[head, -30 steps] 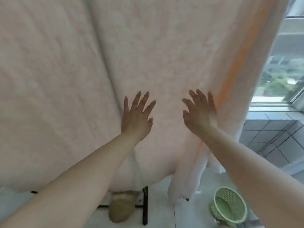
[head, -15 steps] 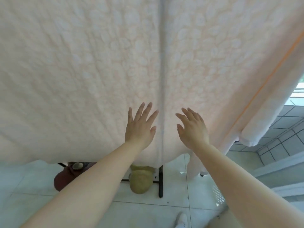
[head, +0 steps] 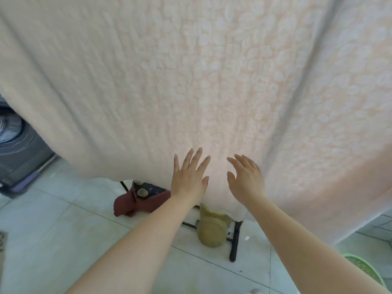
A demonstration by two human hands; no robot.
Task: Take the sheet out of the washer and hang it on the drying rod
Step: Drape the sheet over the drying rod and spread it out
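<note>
Sheet (head: 212, 81): pale peach, bubbly weave, hanging down like a curtain and filling most of the view; the rod it hangs from is out of frame above. Its lower edge ends above the floor, low in the middle and rising toward the left.
Left hand (head: 188, 179): raised, palm toward the sheet, fingers straight and spread; grip wide, holding nothing. It sits at the sheet's lower edge, flat against it or just shy of it; contact cannot be told.
Right hand (head: 247, 181): beside the left one, palm toward the sheet, fingers loosely extended with a slight bend; grip wide, holding nothing. Contact likewise unclear.
Washer (head: 14, 141): dark grey front-loader at the left edge, partly hidden behind the sheet; round door visible.
Floor (head: 53, 230): pale tiles with dark seams.
Rack foot (head: 234, 240): black metal leg and low crossbar showing beneath the sheet.
Red cloth (head: 140, 201): dark red bundle on the floor under the sheet's edge, near the rack.
Tan cloth (head: 211, 230): yellowish lump draped on the low crossbar.
Green basket (head: 364, 270): rim showing at lower right, partly behind the right forearm.
</note>
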